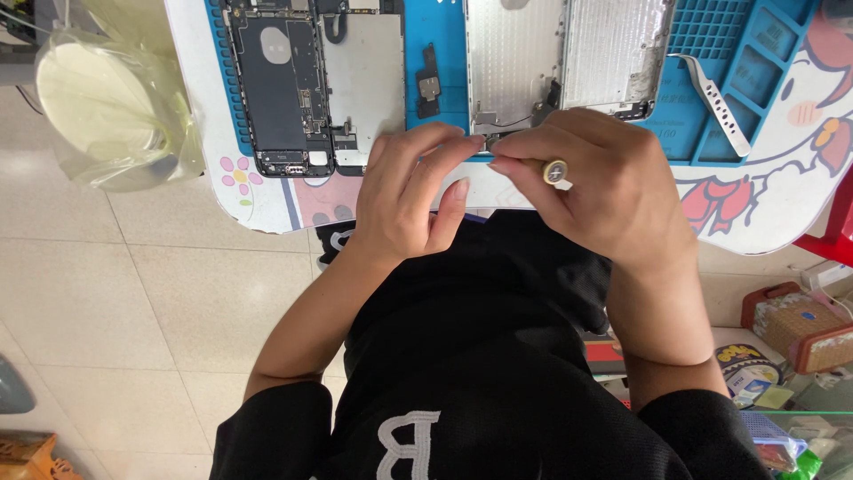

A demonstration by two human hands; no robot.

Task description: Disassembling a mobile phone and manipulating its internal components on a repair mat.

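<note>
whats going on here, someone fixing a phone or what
A person in a black shirt works with both hands at the near edge of a blue work mat. The right hand holds a small screwdriver with a round metal cap; the left hand pinches at its tip, beside a silver phone shell. An opened phone with its insides showing lies to the left, and metal tweezers lie to the right.

1 head view, steeply downward, close over table edge [267, 213] (lap, floor below).
</note>
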